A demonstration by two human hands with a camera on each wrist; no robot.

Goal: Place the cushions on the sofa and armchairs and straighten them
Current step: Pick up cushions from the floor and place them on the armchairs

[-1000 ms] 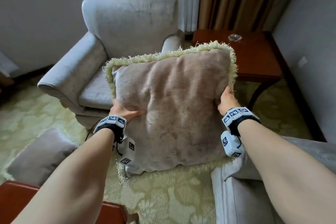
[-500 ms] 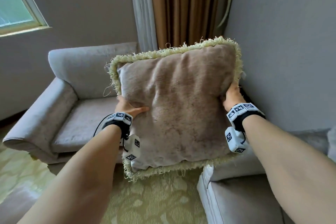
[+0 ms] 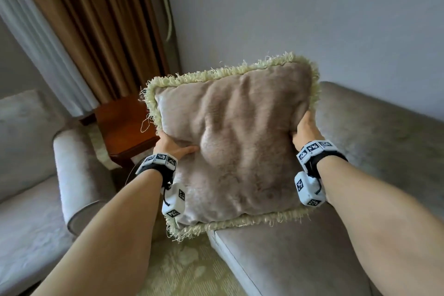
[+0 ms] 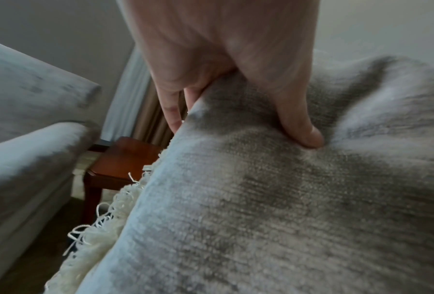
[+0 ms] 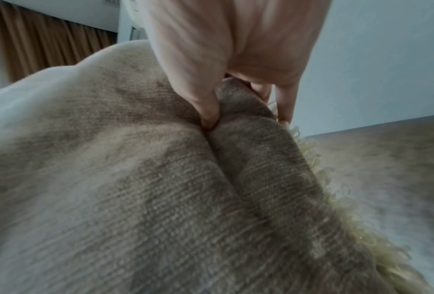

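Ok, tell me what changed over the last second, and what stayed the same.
The view swung right, from the armchair to the sofa, and the cushion was carried along: it was in front of the armchair and is now held over the sofa's near end. Nothing was let go: the left hand and right hand grip its side edges as before.

soft dim daylight, wide-angle bending at edges (wrist views blurred, grainy)

A home living room: grey sofa (image 3: 360,235), matching armchair (image 3: 36,175), brown curtains (image 3: 96,31), patterned carpet (image 3: 187,269).
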